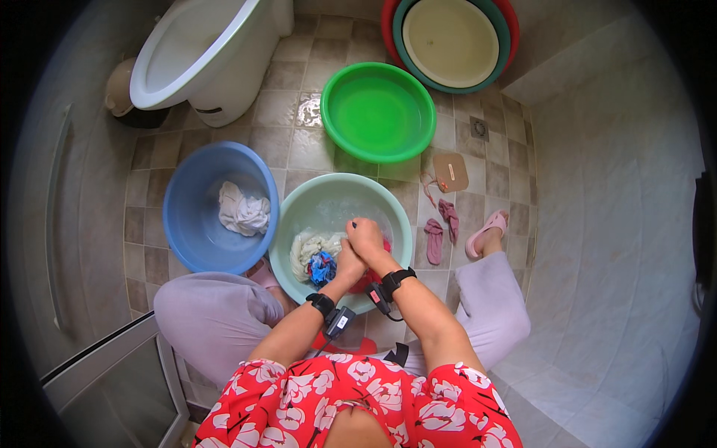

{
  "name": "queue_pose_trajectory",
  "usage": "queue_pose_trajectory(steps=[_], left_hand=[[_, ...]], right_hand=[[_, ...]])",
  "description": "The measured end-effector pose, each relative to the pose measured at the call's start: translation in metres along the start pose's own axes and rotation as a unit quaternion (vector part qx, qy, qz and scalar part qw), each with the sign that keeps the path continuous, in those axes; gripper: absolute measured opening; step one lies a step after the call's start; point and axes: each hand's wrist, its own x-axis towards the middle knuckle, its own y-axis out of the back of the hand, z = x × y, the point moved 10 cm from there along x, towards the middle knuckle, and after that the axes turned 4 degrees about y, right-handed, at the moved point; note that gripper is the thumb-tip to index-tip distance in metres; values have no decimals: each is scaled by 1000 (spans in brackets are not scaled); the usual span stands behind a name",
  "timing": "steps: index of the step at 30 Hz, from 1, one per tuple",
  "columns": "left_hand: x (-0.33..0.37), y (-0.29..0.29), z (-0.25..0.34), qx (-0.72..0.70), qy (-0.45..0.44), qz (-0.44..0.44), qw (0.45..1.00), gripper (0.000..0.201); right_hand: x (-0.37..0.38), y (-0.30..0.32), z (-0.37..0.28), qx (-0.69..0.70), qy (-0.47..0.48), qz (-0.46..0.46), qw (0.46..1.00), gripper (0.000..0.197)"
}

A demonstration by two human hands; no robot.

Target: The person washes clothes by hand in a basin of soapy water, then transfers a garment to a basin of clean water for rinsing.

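Over a pale green basin (334, 196) on the tiled floor, my two fists are close together. My left hand (349, 264) is closed, just below my right hand (366, 237), which is also closed. A small dark bit shows at the right fist, but whatever they grip is mostly hidden by the fingers. Inside the basin, a cream-white cloth (302, 248) and a bunched blue patterned cloth (322, 267) lie left of my hands. Something red (363, 284) shows partly behind my wrists. Each wrist wears a black strap with a small device.
A blue basin (185, 213) holding white cloth (244, 211) touches the left side. Beyond stands a bright green basin (377, 112), with stacked basins (448, 45) and a toilet (220, 71) farther back. Pink socks (434, 240) and a brown tag (451, 172) lie right, near a floor drain (479, 128).
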Motion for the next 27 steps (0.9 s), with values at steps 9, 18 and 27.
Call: queue_pose_trajectory(steps=[9, 18, 27], left_hand=[[-2, -3, 47, -231, 6, -147, 962, 67], [-26, 25, 113, -248, -94, -162, 951, 41], [-87, 47, 172, -422, -66, -272, 862, 43]], right_hand=[[3, 22, 29, 486, -129, -66, 862, 49], [-43, 97, -16, 580, -106, -106, 801, 54], [-58, 150, -21, 580, 15, -45, 813, 39]])
